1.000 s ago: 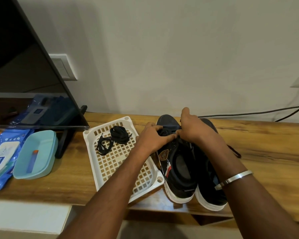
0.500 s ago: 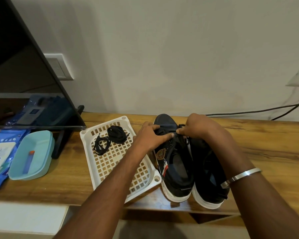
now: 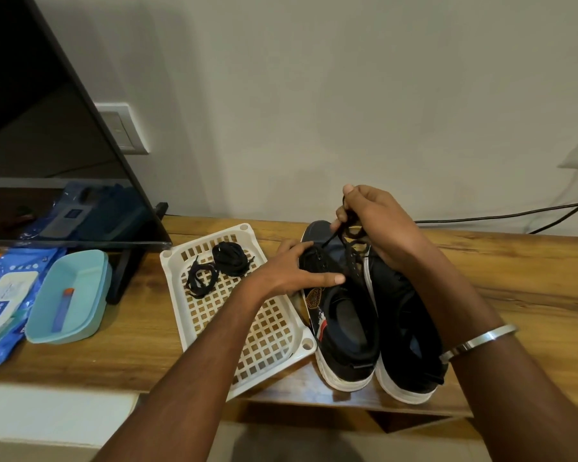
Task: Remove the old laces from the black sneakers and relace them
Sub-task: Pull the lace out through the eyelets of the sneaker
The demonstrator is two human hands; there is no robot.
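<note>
Right hand: fingers pinch the lace, drawn up and away from the eyelets. Left hand: fingers spread, pressing the left sneaker flat on the table, toe pointing away.

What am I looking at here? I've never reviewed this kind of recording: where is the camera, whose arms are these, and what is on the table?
There is no robot. The camera sits on a person's head and looks forward and down, so the two arms are the wearer's own. The left hand rests on the left sneaker, steadying it. The right hand pinches a black lace and lifts it above that shoe. The right sneaker stands beside it on the wooden table. A white basket holds two bundled black laces. Further left are a teal tray, a blue wipes pack and a TV screen.
</note>
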